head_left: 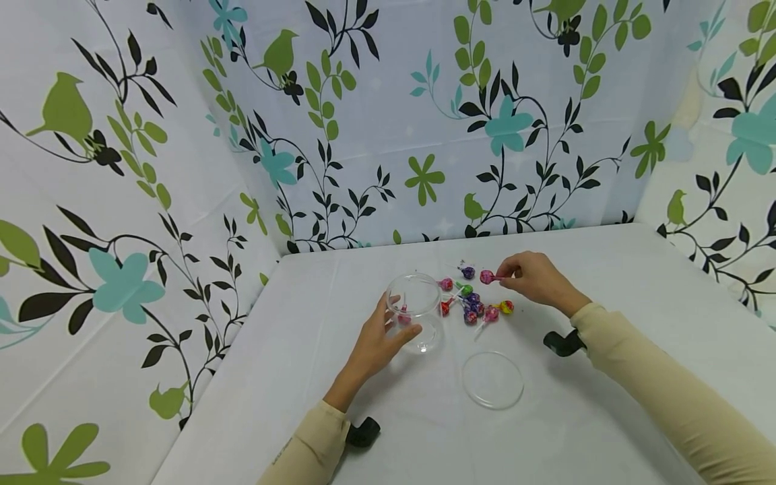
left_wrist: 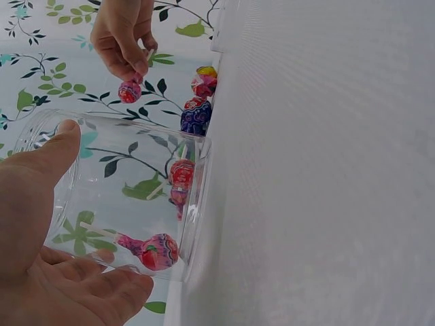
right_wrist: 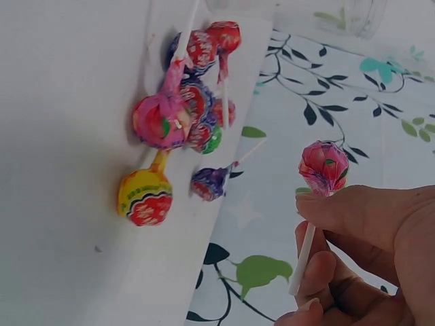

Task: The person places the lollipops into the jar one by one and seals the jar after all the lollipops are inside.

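A clear round jar (head_left: 432, 325) stands on the white table, with a pink lollipop (left_wrist: 158, 252) in it. My left hand (head_left: 377, 342) holds the jar from the side, thumb on one side and fingers round the other. Above the table, at the right of the candy pile, my right hand (head_left: 536, 277) pinches the white stick of another pink-wrapped lollipop (right_wrist: 324, 167) between thumb and fingers. Its round head points left, toward the jar. A red-wrapped lollipop (left_wrist: 181, 174) also shows through the jar wall; whether it lies inside or behind cannot be told.
Several wrapped lollipops lie loosely piled right of the jar, among them a yellow one (right_wrist: 145, 197) and a purple one (head_left: 467, 273). A clear round lid (head_left: 522, 385) lies flat in front of them. Patterned cloth (head_left: 364, 135) hangs behind the white table (head_left: 303, 316) and at both sides.
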